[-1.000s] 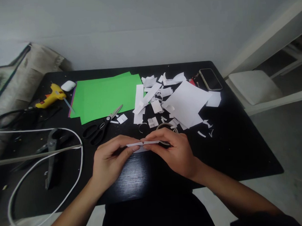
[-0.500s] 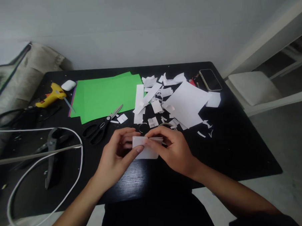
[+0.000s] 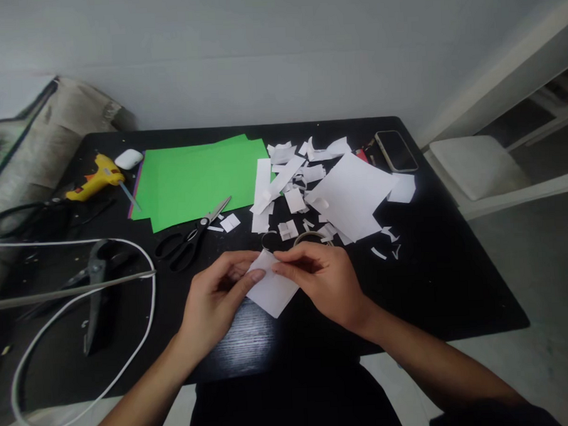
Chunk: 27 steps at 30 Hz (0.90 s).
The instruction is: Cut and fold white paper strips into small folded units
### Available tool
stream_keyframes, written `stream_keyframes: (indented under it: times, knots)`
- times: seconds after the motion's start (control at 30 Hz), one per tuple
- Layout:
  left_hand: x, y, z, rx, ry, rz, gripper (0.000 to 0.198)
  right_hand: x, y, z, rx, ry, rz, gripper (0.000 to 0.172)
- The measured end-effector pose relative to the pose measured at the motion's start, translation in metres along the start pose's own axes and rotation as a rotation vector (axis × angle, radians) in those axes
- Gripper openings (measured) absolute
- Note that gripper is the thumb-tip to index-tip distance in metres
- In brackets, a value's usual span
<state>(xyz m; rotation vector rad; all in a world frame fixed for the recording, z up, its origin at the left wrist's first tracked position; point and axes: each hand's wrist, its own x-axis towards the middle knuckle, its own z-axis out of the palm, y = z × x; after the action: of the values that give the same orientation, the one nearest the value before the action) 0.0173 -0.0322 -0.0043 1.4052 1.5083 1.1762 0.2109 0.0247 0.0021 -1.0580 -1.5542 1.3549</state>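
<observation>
A small piece of white paper (image 3: 274, 296) is held between both hands above the near part of the black table (image 3: 438, 294). My left hand (image 3: 219, 288) pinches its left side, thumb on top and fingers behind. Thumb and fingertips of my right hand (image 3: 322, 277) grip it near the top right edge. The paper is turned cornerwise, one corner pointing down towards me. Beyond the hands lie black-handled scissors (image 3: 191, 236), with small white paper pieces (image 3: 230, 223) beside the blades, and a roll of tape (image 3: 313, 235) partly hidden behind my right hand.
Green sheets (image 3: 202, 182) lie at the back, beside a heap of white paper scraps (image 3: 282, 175) and a larger white sheet (image 3: 351, 194). A phone (image 3: 396, 150) rests at the back right. On the left are a yellow glue gun (image 3: 97, 178), pliers (image 3: 96, 290) and a looped white cable (image 3: 153, 300).
The paper in my hands has rotated from lying squarely to standing on a corner. My right fingers have shifted along its edge, and more of the tape roll shows.
</observation>
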Motion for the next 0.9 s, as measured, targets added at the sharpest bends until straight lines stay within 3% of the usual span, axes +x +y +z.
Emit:
stream_keyframes:
  times: [0.37,0.43,0.57,0.73,0.9]
  knots:
    - [-0.0023,0.0004,0.0002,-0.001,0.032,0.005,0.023,-0.0014,0.0004,0.0004,0.093,0.065,0.040,0.008]
    - [-0.0012,-0.0004,-0.0005,0.007,0.021,-0.018,0.023,-0.0011,0.0014,-0.0007,0.116,0.047,0.048,0.017]
    - [0.0005,-0.0023,-0.0018,-0.019,0.037,-0.043,0.023,0.0002,0.0001,-0.0054,0.065,-0.110,0.061,0.046]
    - [0.0026,0.0008,-0.0013,-0.094,0.029,-0.043,0.032,0.0021,0.0003,-0.0079,0.035,-0.156,0.063,0.019]
    - [0.0044,0.0014,-0.0007,-0.281,-0.038,-0.202,0.038,0.0018,0.0045,-0.0078,0.085,-0.138,0.100,0.019]
